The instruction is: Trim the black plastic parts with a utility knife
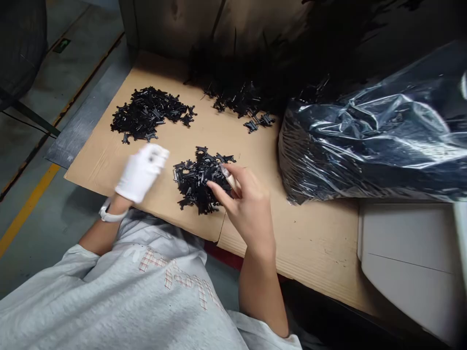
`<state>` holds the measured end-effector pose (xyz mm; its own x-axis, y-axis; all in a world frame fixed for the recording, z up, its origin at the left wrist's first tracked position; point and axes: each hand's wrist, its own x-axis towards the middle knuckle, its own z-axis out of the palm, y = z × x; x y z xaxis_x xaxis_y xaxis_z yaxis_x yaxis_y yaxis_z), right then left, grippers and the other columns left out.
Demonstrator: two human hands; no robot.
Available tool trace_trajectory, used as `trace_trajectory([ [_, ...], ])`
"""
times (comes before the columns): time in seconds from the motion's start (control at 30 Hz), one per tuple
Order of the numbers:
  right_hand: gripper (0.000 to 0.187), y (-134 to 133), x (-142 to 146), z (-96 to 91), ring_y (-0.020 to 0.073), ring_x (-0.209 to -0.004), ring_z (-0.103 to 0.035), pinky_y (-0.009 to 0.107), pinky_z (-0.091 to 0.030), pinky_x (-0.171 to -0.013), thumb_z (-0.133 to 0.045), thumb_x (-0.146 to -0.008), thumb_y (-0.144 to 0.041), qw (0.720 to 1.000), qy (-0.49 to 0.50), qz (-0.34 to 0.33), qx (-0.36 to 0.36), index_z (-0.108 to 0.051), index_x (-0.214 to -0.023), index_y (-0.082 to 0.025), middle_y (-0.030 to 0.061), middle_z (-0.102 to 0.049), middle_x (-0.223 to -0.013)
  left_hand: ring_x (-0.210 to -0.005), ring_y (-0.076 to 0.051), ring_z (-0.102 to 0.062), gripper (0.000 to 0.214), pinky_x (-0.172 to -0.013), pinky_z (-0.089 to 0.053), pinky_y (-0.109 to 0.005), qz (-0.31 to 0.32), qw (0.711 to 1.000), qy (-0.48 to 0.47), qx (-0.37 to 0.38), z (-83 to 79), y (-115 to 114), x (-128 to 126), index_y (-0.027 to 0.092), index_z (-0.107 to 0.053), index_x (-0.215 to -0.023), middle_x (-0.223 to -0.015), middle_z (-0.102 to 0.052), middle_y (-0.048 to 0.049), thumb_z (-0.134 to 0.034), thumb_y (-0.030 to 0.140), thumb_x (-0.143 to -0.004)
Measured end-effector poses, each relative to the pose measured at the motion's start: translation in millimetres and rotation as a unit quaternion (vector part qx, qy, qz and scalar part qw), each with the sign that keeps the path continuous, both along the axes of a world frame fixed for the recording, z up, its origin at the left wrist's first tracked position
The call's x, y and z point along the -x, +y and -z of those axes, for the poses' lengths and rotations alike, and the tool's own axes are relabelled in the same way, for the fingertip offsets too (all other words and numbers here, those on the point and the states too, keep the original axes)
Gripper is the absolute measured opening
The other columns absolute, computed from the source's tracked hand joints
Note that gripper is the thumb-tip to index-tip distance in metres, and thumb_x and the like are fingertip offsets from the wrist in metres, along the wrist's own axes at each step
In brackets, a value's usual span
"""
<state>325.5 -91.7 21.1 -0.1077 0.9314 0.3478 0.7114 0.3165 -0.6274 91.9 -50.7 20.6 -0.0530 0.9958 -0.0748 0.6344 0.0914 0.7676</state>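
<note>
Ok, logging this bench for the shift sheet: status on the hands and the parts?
Right hand touching the pile of black plastic parts. White-gloved left hand blurred over the cardboard sheet, apart from the pile. Bulging plastic bag to the right, not touching it.

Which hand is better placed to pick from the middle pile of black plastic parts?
Probably the right hand: its fingers touch the pile, while the white-gloved left hand is off to the side over the cardboard sheet, apart from the pile.

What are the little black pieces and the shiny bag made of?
The black pieces look like hard molded plastic with a dull finish, judging by their crisp, even shapes, though the look can't prove it. The bag seems thin, glossy plastic film: it creases and shines.
</note>
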Motion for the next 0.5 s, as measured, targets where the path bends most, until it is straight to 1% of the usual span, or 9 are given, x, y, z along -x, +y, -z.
trace_trajectory([
  [0.03,0.038,5.4,-3.0,5.6,0.0232,-0.08,-0.066,0.036,-0.053,-0.07,-0.061,-0.097,-0.051,0.999,-0.033,0.025,0.014,-0.069,-0.117,-0.021,0.0082,-0.071,-0.094,-0.096,-0.028,-0.07,0.035,-0.088,-0.051,-0.04,-0.085,0.994,0.074,-0.01,4.9,10.9,14.7,0.02,-0.064,-0.109,-0.104,-0.076,-0.0135,-0.047,0.048,-0.096],
  [0.07,0.042,9.9,-5.4,11.4,0.0241,-0.08,-0.067,0.036,-0.052,-0.069,-0.056,-0.098,-0.055,0.997,-0.064,0.041,0.031,-0.069,-0.118,-0.02,0.0095,-0.071,-0.097,-0.102,-0.033,-0.069,0.041,-0.091,-0.049,-0.044,-0.139,0.979,0.149,-0.007,9.7,21.9,29.1,0.018,-0.062,-0.116,-0.108,-0.075,-0.018,-0.048,0.05,-0.096],
  [0.1,0.045,13.2,-7.1,16.9,0.025,-0.081,-0.067,0.036,-0.051,-0.067,-0.053,-0.099,-0.058,0.993,-0.09,0.059,0.05,-0.07,-0.119,-0.021,0.0101,-0.07,-0.098,-0.109,-0.038,-0.068,0.045,-0.093,-0.047,-0.047,-0.171,0.963,0.206,0.015,14.2,32.3,42.5,0.015,-0.061,-0.12,-0.114,-0.074,-0.0227,-0.053,0.051,-0.092],
  [0.13,0.048,15.5,-8.4,21.7,0.0258,-0.081,-0.067,0.036,-0.05,-0.066,-0.051,-0.099,-0.06,0.989,-0.11,0.075,0.07,-0.07,-0.121,-0.022,0.0104,-0.069,-0.098,-0.114,-0.041,-0.066,0.049,-0.095,-0.046,-0.048,-0.177,0.954,0.237,0.044,18.2,41.5,54.2,0.014,-0.061,-0.121,-0.121,-0.071,-0.0262,-0.058,0.051,-0.089],
  [0.2,0.053,16.5,-9.9,28.0,0.0264,-0.08,-0.066,0.036,-0.049,-0.065,-0.048,-0.099,-0.062,0.981,-0.136,0.091,0.103,-0.07,-0.125,-0.022,0.0108,-0.067,-0.098,-0.114,-0.042,-0.065,0.045,-0.091,-0.045,-0.047,-0.163,0.951,0.25,0.076,23.7,54.2,71.6,0.013,-0.063,-0.116,-0.124,-0.07,-0.0277,-0.059,0.048,-0.088],
  [0.3,0.058,11.4,-11.7,27.0,0.0248,-0.076,-0.064,0.037,-0.05,-0.065,-0.046,-0.098,-0.066,0.979,-0.136,0.104,0.11,-0.069,-0.127,-0.021,0.0112,-0.066,-0.098,-0.104,-0.036,-0.065,0.026,-0.081,-0.043,-0.04,-0.124,0.961,0.233,0.081,22.7,55.9,80.5,0.016,-0.064,-0.098,-0.11,-0.074,-0.0216,-0.055,0.04,-0.089],
  [0.37,0.057,5.3,-10.7,19.6,0.023,-0.072,-0.062,0.038,-0.051,-0.066,-0.048,-0.097,-0.066,0.984,-0.107,0.112,0.091,-0.07,-0.124,-0.021,0.0105,-0.066,-0.096,-0.09,-0.028,-0.064,0.022,-0.074,-0.039,-0.035,-0.101,0.968,0.218,0.07,14.5,44.7,74.0,0.019,-0.061,-0.087,-0.093,-0.074,-0.0136,-0.054,0.039,-0.091],
  [0.43,0.049,-1.1,-5.0,8.6,0.0223,-0.073,-0.062,0.038,-0.053,-0.068,-0.053,-0.098,-0.061,0.992,-0.049,0.097,0.067,-0.071,-0.12,-0.021,0.0094,-0.067,-0.095,-0.071,-0.02,-0.057,0.024,-0.067,-0.035,-0.032,-0.075,0.98,0.179,0.05,1.1,25.9,57.4,0.021,-0.057,-0.08,-0.074,-0.066,-0.0042,-0.053,0.042,-0.092],
  [0.5,0.034,-6.3,5.6,-3.6,0.0231,-0.085,-0.066,0.039,-0.056,-0.076,-0.062,-0.097,-0.048,0.997,0.043,0.032,0.048,-0.071,-0.119,-0.023,0.0083,-0.07,-0.097,-0.059,-0.015,-0.047,0.027,-0.061,-0.033,-0.03,-0.024,0.994,0.107,0.023,-14.5,4.4,34.0,0.022,-0.055,-0.079,-0.062,-0.055,0.0028,-0.057,0.046,-0.091],
])
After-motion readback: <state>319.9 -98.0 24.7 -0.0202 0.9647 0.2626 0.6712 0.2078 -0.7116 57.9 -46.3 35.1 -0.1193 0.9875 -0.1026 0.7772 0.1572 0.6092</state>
